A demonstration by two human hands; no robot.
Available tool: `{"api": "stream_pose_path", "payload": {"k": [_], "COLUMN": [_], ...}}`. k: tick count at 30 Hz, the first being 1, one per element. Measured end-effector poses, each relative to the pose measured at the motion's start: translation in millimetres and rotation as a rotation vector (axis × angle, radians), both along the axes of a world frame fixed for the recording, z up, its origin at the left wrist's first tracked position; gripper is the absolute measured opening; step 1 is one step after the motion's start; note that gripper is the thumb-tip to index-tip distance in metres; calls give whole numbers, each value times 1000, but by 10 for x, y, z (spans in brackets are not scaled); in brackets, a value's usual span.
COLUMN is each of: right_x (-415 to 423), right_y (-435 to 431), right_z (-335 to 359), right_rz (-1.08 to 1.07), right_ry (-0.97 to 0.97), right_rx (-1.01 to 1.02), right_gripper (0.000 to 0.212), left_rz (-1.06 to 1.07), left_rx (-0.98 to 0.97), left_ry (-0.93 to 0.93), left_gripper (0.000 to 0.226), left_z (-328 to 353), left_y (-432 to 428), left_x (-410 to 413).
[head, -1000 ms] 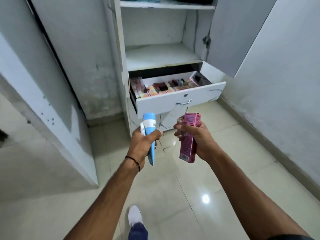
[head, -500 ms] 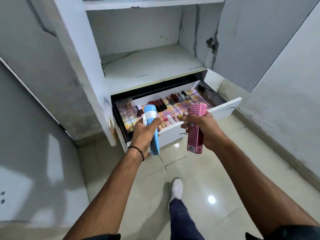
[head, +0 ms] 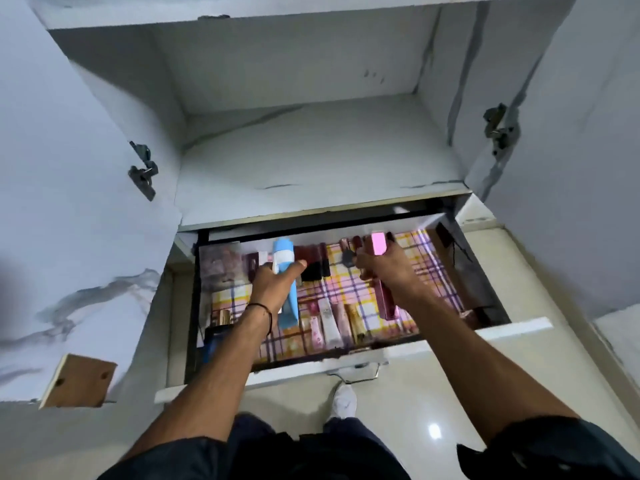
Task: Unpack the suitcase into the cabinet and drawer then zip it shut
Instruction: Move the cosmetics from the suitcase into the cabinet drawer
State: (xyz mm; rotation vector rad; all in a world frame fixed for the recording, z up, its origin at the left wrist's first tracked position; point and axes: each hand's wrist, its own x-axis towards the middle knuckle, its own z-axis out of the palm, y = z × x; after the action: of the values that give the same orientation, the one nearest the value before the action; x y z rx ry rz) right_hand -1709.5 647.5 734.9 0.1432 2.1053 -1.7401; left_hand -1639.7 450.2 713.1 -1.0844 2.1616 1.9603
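Note:
The white drawer (head: 450, 336) is pulled out below the cabinet shelf (head: 311, 157). It has a checked pink and yellow liner and holds several small cosmetics in rows. My left hand (head: 273, 284) grips a blue and white tube (head: 287, 285) upright over the drawer's left middle. Over the right middle, my right hand (head: 384, 271) grips a long pink box (head: 379, 247) on end. Both items hang above the drawer's contents. The suitcase is not in view.
Both cabinet doors stand open, the left door (head: 69, 202) and the right door (head: 571, 168), each with a metal hinge. The drawer handle (head: 356, 372) is right above my white shoe (head: 344, 400) on the glossy tiled floor.
I have stepped up to the cabinet. Both hands have moved forward from in front of the drawer to over its inside, still holding the tube and the pink box.

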Motion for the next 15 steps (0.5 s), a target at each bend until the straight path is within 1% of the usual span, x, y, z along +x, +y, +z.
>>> {"api": "stream_pose_path", "payload": {"k": [5, 9, 11, 13, 15], "right_x": [-238, -304, -332, -359, -415], "right_y": [28, 41, 84, 156, 255], "right_z": [-514, -807, -908, -979, -1037], "right_rz": [102, 176, 164, 142, 89], "right_ry": [-15, 8, -13, -19, 2], "right_rx": [145, 216, 259, 286, 310], "right_gripper": [20, 30, 29, 26, 28], "left_rz": [69, 92, 89, 86, 77], "left_rx": [-63, -105, -122, -124, -113], "left_ry": [-127, -203, -221, -209, -182], "left_gripper": [35, 40, 41, 43, 44], "left_z": [-383, -623, -692, -724, -732], "left_y": [38, 44, 68, 106, 166], "left_x": [-166, -180, -181, -216, -299]}}
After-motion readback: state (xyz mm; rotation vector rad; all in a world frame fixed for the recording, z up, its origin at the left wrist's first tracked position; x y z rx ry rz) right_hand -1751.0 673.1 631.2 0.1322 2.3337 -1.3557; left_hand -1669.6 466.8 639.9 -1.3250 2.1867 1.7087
